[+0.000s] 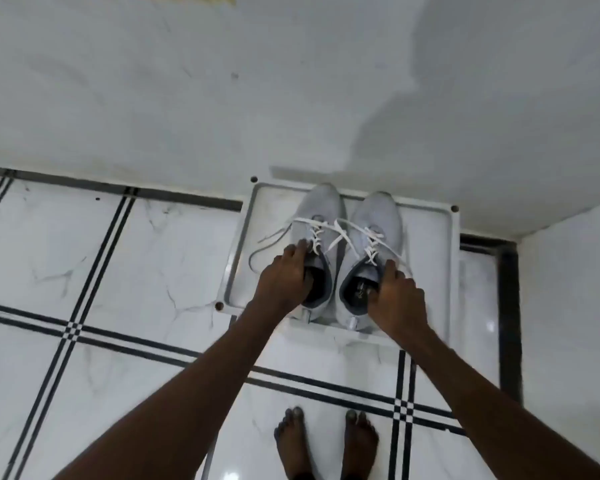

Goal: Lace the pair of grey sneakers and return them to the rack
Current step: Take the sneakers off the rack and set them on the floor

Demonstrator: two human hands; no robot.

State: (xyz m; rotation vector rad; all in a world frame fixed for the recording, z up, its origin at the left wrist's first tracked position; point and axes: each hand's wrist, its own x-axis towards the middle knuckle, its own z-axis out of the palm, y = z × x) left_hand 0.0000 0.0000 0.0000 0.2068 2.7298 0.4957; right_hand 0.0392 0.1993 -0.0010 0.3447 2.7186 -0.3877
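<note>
A white wall (187, 81) rises beyond both hands, meeting a white marble-look floor (101, 271) crossed by paired black lines. Under the hands, against that wall, sits the white rack (430, 271), its top shelf rimmed and its corners showing round sockets. On it stand two grey sneakers, toes to the wall: the left shoe (321, 209) and the right shoe (378, 216), just beside each other. The left hand (286, 275) grips the left shoe's collar, fingers reaching into the opening; the right hand (397, 299) clasps the right shoe's collar likewise. White laces (343, 233) run loose from the eyelets, untied, trailing outward past both grips. A dark insole print near the right thumb is too blurred to read. Bare feet (326, 441) stand below the arms.
</note>
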